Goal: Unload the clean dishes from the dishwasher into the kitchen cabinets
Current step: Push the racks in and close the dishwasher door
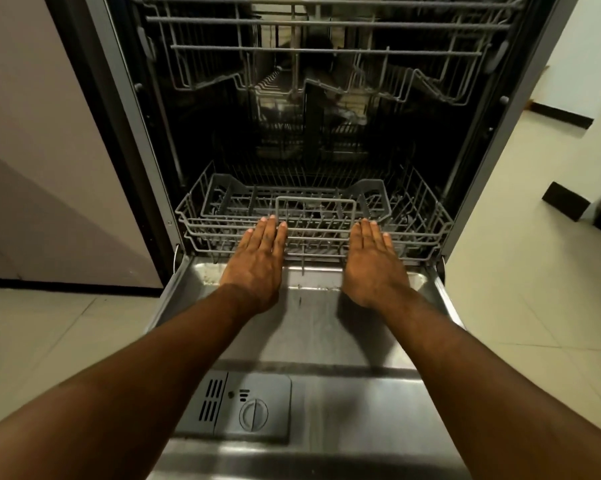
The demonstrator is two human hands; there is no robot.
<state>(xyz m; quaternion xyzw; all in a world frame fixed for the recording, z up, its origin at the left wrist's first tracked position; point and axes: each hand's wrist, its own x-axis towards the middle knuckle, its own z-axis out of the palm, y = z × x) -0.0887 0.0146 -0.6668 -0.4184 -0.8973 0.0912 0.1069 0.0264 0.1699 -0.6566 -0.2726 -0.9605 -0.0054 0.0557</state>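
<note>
Dishwasher (129,109) is seen open at the middle of the scene, its door (327,337) folded down toward the near side. The lower rack (425,216) is set just past the door's far edge. The left hand (259,259) and right hand (373,263) are held flat, fingers straight and together, fingertips touching the rack's front rim. The upper rack (327,50) is seen farther back. A detergent compartment (254,408) is set near-left in the door.

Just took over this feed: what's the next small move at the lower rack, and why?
Probably push the lower rack fully in: the left hand and right hand lie flat against its front rail, and no dishes show in it.
</note>
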